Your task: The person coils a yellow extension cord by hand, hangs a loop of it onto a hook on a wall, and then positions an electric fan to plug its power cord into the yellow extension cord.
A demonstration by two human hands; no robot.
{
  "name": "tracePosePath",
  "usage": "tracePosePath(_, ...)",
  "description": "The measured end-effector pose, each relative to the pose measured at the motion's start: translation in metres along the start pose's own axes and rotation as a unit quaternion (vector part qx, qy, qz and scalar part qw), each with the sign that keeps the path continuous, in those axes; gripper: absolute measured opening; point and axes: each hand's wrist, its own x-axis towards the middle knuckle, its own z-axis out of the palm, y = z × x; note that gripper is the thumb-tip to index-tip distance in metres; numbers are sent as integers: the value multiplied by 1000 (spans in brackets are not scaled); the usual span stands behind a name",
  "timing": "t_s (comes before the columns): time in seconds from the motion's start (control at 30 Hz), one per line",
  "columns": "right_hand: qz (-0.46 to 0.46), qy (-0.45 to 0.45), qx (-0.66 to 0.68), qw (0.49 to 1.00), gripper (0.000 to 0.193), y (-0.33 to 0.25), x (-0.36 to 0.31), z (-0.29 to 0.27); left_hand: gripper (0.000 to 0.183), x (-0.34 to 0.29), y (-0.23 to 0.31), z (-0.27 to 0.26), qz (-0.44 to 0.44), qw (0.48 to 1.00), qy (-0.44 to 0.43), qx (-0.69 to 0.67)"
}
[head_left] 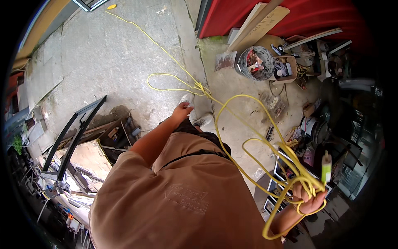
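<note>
My right hand (309, 199), at the lower right, is closed round several loops of a yellow cord (244, 96). Loose coils hang from this hand and stretch across to the middle of the view. There the cord bunches into a tangle over the ground, with one loop spread to the left. A single strand runs on across the concrete to the far left, near a small yellow piece (111, 6) whose kind I cannot make out. My left hand (182, 113) hangs in front of my body, above one shoe, its fingers loosely bent and apart, apparently holding nothing. It is not touching the cord.
A bucket (257, 63) of scraps stands by a cardboard box (286, 68) at the far right, with boards (259, 25) leaning on a red wall. Clutter, including a green and white tube (326, 168), lines the right. Black frame pieces (74, 141) stand at left over piled scrap.
</note>
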Motion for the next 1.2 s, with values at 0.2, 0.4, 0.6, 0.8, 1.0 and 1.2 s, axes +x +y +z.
tracePosePath(0.2,-109,63,-2,992,52,-63,-37,28,72,36,47,73,-86,996,37,-12)
tracePosePath(0.4,-170,80,13,982,48,-95,-35,23,39,106,-3,69,-93,993,26,-60)
tracePosePath(0.6,-194,121,50,972,45,-101,-31,-10,36,75,22,5,-11,989,2,-145)
tracePosePath(0.8,-156,51,47,985,55,-80,-21,-28,35,58,45,-64,84,995,53,-3)
tracePosePath(1.0,-214,85,60,971,49,-83,-36,-20,76,19,72,-66,211,800,126,547)
tracePosePath(1.2,-227,85,101,965,45,-89,-56,-12,45,23,92,-50,159,742,6,651)
